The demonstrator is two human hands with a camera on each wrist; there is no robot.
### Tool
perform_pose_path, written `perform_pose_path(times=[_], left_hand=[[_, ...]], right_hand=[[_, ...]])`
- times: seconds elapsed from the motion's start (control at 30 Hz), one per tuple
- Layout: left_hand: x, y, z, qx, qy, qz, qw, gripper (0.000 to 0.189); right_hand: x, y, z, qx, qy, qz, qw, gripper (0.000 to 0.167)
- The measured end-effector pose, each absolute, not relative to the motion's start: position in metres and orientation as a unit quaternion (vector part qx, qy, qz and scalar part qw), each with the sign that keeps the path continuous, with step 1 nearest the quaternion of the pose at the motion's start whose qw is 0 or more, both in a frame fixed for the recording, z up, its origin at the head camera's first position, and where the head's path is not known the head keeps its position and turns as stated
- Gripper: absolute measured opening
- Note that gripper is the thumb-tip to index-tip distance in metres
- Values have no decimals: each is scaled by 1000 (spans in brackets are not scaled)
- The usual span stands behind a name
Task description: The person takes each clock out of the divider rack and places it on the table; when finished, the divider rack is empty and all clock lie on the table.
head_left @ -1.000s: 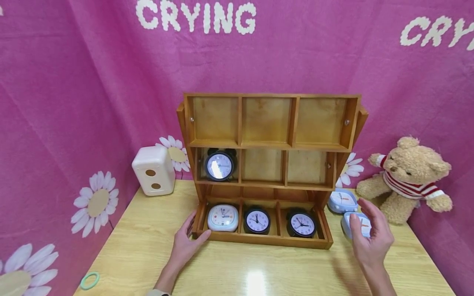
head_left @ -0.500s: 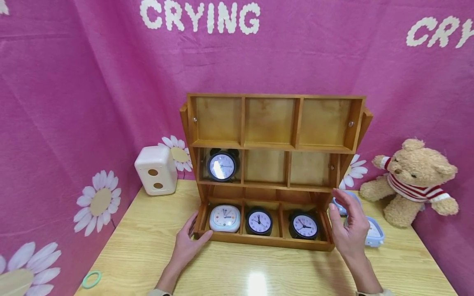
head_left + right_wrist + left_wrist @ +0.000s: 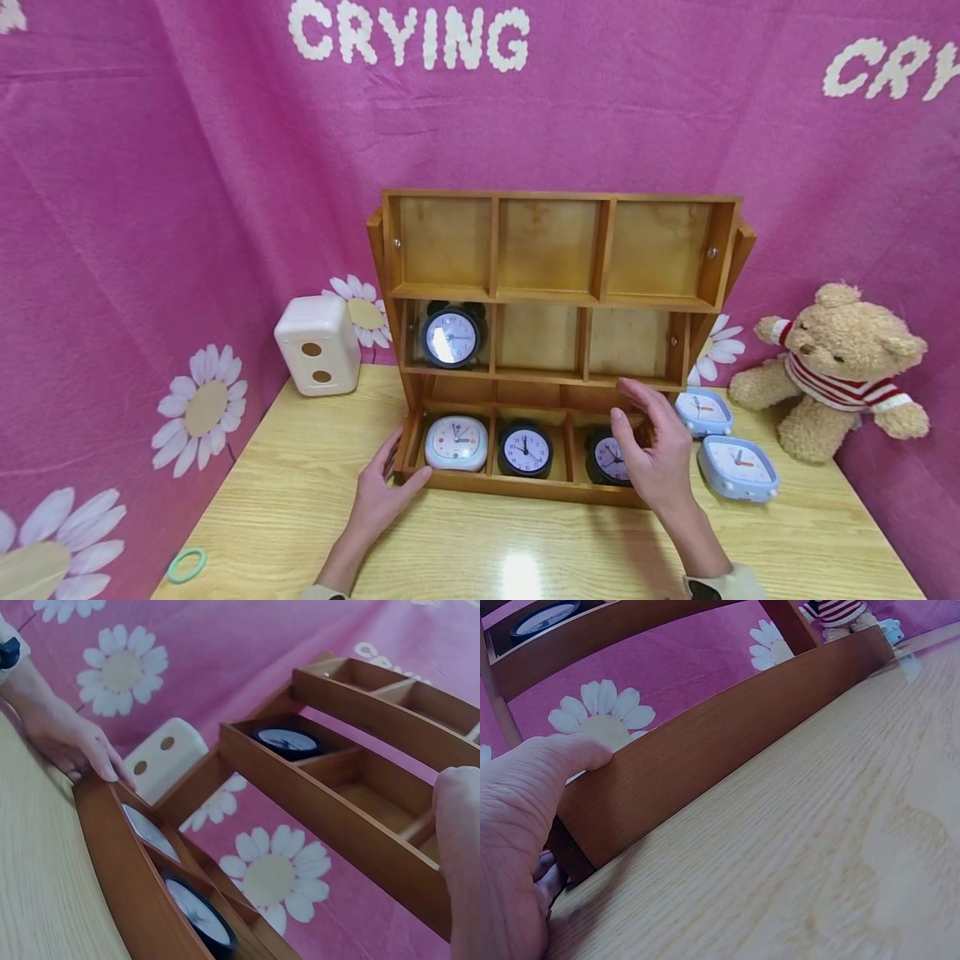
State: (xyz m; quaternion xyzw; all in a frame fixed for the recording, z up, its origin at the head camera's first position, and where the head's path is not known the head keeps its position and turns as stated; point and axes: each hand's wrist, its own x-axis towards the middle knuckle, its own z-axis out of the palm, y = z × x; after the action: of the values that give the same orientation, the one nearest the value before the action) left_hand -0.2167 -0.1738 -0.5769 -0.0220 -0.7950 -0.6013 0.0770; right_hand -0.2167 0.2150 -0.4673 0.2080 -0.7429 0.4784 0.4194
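Observation:
A wooden three-tier rack (image 3: 551,297) with square compartments stands on the table. My left hand (image 3: 378,492) grips its lower left front corner, thumb over the front board. In the bottom tier sit a white oval alarm clock (image 3: 456,443), a black round alarm clock (image 3: 525,451) and, at the right, a second black alarm clock (image 3: 606,457), partly hidden behind my right hand (image 3: 660,454). That hand hovers with fingers apart and nothing visible in it. Another black alarm clock (image 3: 450,337) stands in the middle tier's left compartment. The top tier holds nothing.
Two light blue alarm clocks (image 3: 738,468) lie right of the rack, beside a teddy bear (image 3: 836,367) in a striped sweater. A white box (image 3: 318,346) with two round holes stands left. A green ring (image 3: 186,565) lies front left. Pink cloth (image 3: 600,125) hangs behind.
My right hand has moved left, from over the light blue clocks to in front of the rack's bottom right compartment. My left hand keeps its grip on the corner.

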Motion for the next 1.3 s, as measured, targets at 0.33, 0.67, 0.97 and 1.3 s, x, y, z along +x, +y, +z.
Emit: perform_pose_path(times=[0.33, 0.67, 0.97, 1.3], left_hand=[[-216, -174, -576, -25, -796, -599, 79, 85], [-217, -175, -577, -22, -791, -606, 76, 84], [-217, -175, -577, -24, -793, -604, 78, 87], [-215, -176, -577, -23, -794, -603, 75, 88]], right_hand=[[-218, 188, -463, 222, -761, 467, 392, 47], [-221, 162, -460, 238, -784, 457, 346, 47], [-227, 135, -453, 265, -790, 457, 311, 46], [-243, 94, -441, 303, -782, 452, 304, 48]])
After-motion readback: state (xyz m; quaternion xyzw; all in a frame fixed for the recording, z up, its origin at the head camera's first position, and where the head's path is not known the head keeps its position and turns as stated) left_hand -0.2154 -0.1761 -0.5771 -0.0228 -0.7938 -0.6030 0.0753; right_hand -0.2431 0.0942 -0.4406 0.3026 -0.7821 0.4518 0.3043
